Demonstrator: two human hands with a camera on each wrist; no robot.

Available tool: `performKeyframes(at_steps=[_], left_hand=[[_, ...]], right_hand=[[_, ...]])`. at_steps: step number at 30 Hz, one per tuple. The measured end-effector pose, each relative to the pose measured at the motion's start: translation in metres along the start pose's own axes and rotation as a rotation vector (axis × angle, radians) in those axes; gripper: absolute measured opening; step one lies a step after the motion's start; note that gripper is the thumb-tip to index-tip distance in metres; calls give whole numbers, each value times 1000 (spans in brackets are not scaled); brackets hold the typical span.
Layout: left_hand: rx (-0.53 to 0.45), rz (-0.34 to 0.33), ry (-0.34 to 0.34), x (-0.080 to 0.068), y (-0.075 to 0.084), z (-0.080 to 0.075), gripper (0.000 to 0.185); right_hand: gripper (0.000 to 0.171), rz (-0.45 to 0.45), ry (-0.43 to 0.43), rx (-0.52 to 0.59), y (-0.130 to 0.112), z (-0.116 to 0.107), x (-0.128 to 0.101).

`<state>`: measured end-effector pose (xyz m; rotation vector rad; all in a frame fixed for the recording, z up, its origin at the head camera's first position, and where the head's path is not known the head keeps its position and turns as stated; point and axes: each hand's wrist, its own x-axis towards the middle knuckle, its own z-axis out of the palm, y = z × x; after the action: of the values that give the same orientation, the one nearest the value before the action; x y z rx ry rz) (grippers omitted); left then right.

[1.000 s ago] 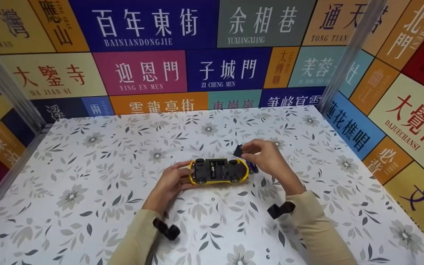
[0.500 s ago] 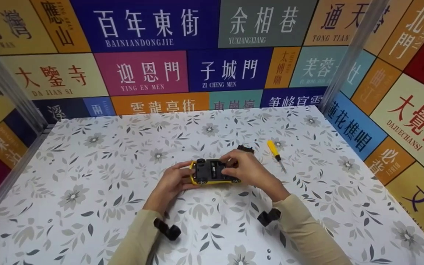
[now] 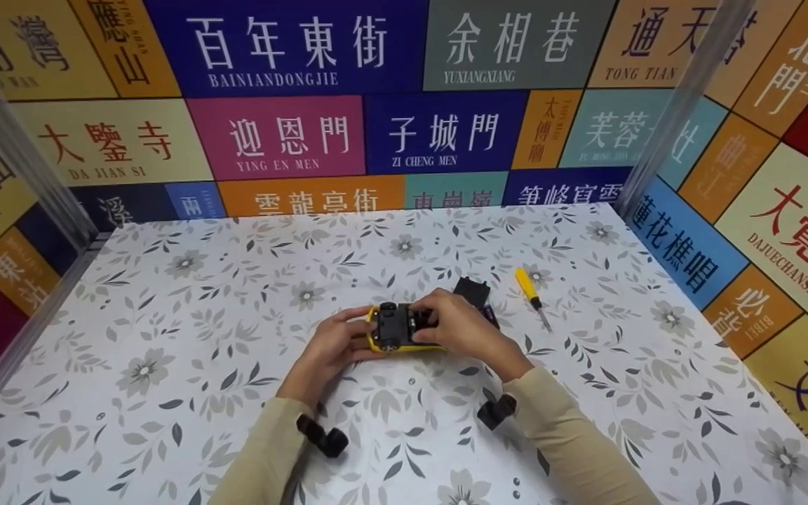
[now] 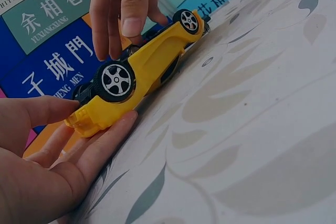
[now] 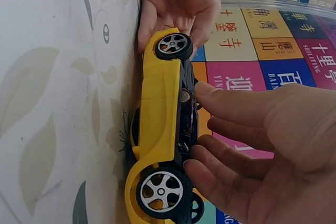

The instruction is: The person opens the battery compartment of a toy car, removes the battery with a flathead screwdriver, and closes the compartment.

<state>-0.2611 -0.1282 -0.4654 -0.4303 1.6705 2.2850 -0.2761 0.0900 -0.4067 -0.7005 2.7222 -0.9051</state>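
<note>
Centrally, on the floral-patterned table [image 3: 165,365], a yellow toy car [image 3: 393,330] is laid upside down, its black underside facing up. Its rear end is gripped by the left hand [image 3: 330,344], thumb and fingers curled about it. The underside is touched by the right hand [image 3: 463,330], fingers bent over it. A black cover [image 3: 473,289] and a yellow-handled screwdriver [image 3: 530,294] are seen just beyond.

Both hands [image 5: 252,150] at upturned yellow toy car [image 5: 160,124] (wheels up).
</note>
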Motion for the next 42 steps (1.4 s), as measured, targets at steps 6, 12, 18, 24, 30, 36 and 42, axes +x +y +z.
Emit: performKeyframes(at_steps=[6, 12, 18, 24, 30, 36, 42], left_hand=[[-8, 7, -7, 0, -1, 0, 52], [-20, 31, -41, 0, -2, -2, 52], [-18, 19, -35, 0, -2, -3, 51], [-18, 22, -38, 1, -4, -3, 49], [-7, 19, -46, 2, -4, -2, 51], [-1, 14, -45, 2, -4, -3, 53], [21, 39, -63, 2, -3, -3, 53]], right_hand=[[43, 32, -7, -7, 1, 3, 3], [43, 38, -34, 0, 2, 3, 4], [40, 17, -34, -26, 1, 6, 3], [38, -7, -29, -66, 2, 9, 2], [37, -43, -94, -49, 4, 5, -3], [38, -91, -103, -82, 4, 5, -9], [50, -100, -61, -112, 5, 8, -11]])
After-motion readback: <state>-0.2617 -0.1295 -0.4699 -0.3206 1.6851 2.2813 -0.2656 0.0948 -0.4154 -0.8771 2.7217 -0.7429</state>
